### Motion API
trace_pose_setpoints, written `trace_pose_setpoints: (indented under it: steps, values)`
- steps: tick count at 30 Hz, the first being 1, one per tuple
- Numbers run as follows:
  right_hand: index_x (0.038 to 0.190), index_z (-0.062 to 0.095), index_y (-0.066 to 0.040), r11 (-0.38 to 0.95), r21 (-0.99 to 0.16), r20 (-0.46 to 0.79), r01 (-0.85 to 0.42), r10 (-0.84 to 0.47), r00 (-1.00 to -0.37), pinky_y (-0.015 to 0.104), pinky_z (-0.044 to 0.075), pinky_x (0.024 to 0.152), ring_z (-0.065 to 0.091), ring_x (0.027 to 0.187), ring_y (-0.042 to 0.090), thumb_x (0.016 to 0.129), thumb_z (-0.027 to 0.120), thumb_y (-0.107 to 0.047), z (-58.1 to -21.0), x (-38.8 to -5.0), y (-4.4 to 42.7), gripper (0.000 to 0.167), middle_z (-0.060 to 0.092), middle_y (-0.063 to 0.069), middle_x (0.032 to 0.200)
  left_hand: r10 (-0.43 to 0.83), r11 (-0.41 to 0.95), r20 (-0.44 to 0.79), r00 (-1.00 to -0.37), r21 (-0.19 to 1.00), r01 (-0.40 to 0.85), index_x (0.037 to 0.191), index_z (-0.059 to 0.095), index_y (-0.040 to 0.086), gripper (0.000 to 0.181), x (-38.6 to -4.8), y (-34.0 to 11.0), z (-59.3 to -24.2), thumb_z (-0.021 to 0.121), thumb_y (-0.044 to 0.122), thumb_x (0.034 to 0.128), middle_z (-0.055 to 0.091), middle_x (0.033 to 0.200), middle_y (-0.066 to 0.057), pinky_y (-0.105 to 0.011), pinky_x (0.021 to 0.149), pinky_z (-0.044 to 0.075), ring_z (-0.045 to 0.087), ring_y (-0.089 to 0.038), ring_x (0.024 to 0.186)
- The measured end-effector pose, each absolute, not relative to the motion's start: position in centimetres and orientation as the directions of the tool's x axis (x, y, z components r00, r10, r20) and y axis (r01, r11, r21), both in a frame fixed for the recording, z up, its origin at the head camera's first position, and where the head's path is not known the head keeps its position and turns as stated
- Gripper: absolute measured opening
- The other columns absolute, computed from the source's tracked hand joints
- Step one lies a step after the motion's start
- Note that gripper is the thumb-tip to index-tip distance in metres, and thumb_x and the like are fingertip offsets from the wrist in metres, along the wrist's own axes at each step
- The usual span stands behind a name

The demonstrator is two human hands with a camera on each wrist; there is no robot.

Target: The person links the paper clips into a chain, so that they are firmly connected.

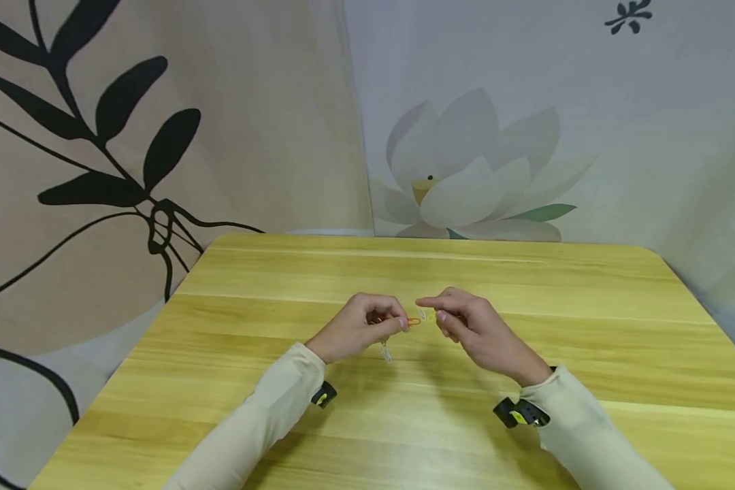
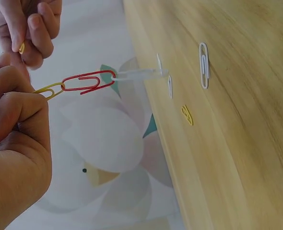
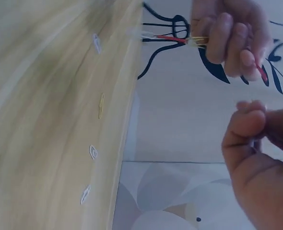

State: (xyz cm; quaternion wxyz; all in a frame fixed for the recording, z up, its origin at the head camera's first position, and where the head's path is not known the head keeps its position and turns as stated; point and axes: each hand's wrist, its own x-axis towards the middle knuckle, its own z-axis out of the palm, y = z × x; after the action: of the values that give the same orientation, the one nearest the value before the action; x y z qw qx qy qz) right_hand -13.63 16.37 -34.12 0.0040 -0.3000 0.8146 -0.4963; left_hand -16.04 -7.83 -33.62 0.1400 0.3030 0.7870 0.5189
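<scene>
My left hand (image 1: 364, 325) grips a chain of linked paper clips. From its fingers hang a yellow paper clip (image 2: 49, 91), a red paper clip (image 2: 88, 82) and a blurred white paper clip (image 2: 140, 74). Another red paper clip (image 3: 262, 74) sticks out between the left thumb and forefinger, towards the right. Facing it, a small gap away, my right hand (image 1: 476, 330) pinches a yellow paper clip (image 2: 21, 47) between thumb and finger. That clip is mostly hidden by the fingertips. Both hands are above the wooden table (image 1: 404, 435).
Loose clips lie on the table: a yellow one (image 3: 101, 106) and several white ones, among them one white clip (image 3: 93, 152) and a second white clip (image 3: 85, 194). A printed curtain (image 1: 282, 122) hangs behind the table's far edge.
</scene>
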Motion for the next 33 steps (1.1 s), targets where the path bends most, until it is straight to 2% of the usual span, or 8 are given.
trace_pose_setpoints:
  steps: [4,7,9,12,17,22,27,33]
  values:
    - [0.109,0.069,-0.007,0.367,-0.730,0.360,-0.577,-0.510,-0.781,0.021,0.044,0.061,0.045,0.071,0.006,0.104,0.044,0.001,-34.29,-13.52,16.03,0.027,0.051,0.002,0.087,0.628,0.273,0.100,-0.772,0.901,0.339,0.095,0.071,0.004,0.016,-16.01,-7.71,-33.73,0.058,0.013,0.0985,0.063,0.081,0.000,-0.023,0.064,0.050,0.053,-0.010,0.066]
    - [0.101,0.062,-0.008,0.370,-0.706,0.387,-0.604,-0.513,-0.766,0.021,0.042,0.058,0.043,0.068,0.004,0.104,0.045,0.001,-34.26,-13.46,15.89,0.020,0.050,0.002,0.084,0.632,0.272,0.106,-0.768,0.897,0.348,0.095,0.071,0.006,0.016,-16.03,-7.61,-33.77,0.057,0.012,0.0992,0.063,0.081,-0.001,-0.023,0.063,0.049,0.053,-0.009,0.067]
    - [0.101,0.059,-0.008,0.363,-0.714,0.387,-0.600,-0.509,-0.769,0.021,0.041,0.056,0.045,0.066,0.003,0.103,0.047,0.000,-34.25,-13.46,15.86,0.015,0.052,0.003,0.082,0.632,0.274,0.108,-0.767,0.895,0.351,0.095,0.071,0.006,0.016,-16.04,-7.58,-33.77,0.057,0.012,0.0994,0.063,0.081,-0.001,-0.022,0.062,0.047,0.052,-0.009,0.066]
    - [0.105,0.061,-0.006,0.343,-0.768,0.354,-0.540,-0.475,-0.806,0.023,0.046,0.056,0.051,0.063,0.005,0.101,0.055,-0.004,-34.22,-13.46,15.89,0.008,0.059,0.005,0.081,0.633,0.274,0.107,-0.767,0.895,0.351,0.094,0.071,0.007,0.016,-16.08,-7.52,-33.83,0.057,0.012,0.0993,0.062,0.080,0.000,-0.022,0.062,0.045,0.051,-0.009,0.066]
    - [0.106,0.069,-0.009,0.297,-0.867,0.282,-0.399,-0.369,-0.886,0.027,0.048,0.051,0.057,0.057,0.013,0.097,0.066,-0.012,-34.04,-13.44,16.19,0.010,0.066,0.008,0.080,0.635,0.274,0.107,-0.765,0.895,0.352,0.094,0.071,0.006,0.016,-16.10,-7.43,-33.86,0.057,0.012,0.0987,0.061,0.080,0.001,-0.021,0.062,0.045,0.051,-0.009,0.066]
    - [0.104,0.073,-0.006,0.219,-0.919,0.240,-0.328,-0.351,-0.905,0.030,0.053,0.055,0.064,0.060,0.018,0.096,0.068,-0.013,-33.85,-13.40,16.51,0.012,0.072,0.007,0.078,0.635,0.280,0.094,-0.766,0.897,0.342,0.094,0.071,0.007,0.015,-16.10,-7.38,-33.92,0.057,0.012,0.0989,0.061,0.081,0.001,-0.021,0.061,0.045,0.051,-0.010,0.066]
    - [0.104,0.074,-0.006,0.211,-0.912,0.260,-0.352,-0.368,-0.893,0.032,0.056,0.060,0.067,0.064,0.017,0.096,0.066,-0.011,-33.83,-13.25,16.37,0.012,0.074,0.006,0.082,0.642,0.278,0.087,-0.762,0.899,0.337,0.095,0.071,0.006,0.017,-16.03,-7.32,-34.00,0.057,0.014,0.0992,0.063,0.082,0.001,-0.023,0.064,0.049,0.054,-0.012,0.068]
    - [0.101,0.074,-0.011,0.291,-0.837,0.362,-0.463,-0.340,-0.868,0.029,0.051,0.052,0.064,0.062,0.009,0.095,0.066,-0.006,-33.62,-12.82,15.78,0.011,0.070,0.003,0.081,0.639,0.278,0.094,-0.763,0.897,0.343,0.095,0.072,0.009,0.017,-15.93,-7.31,-33.92,0.057,0.015,0.0995,0.061,0.080,0.002,-0.023,0.062,0.045,0.051,-0.011,0.066]
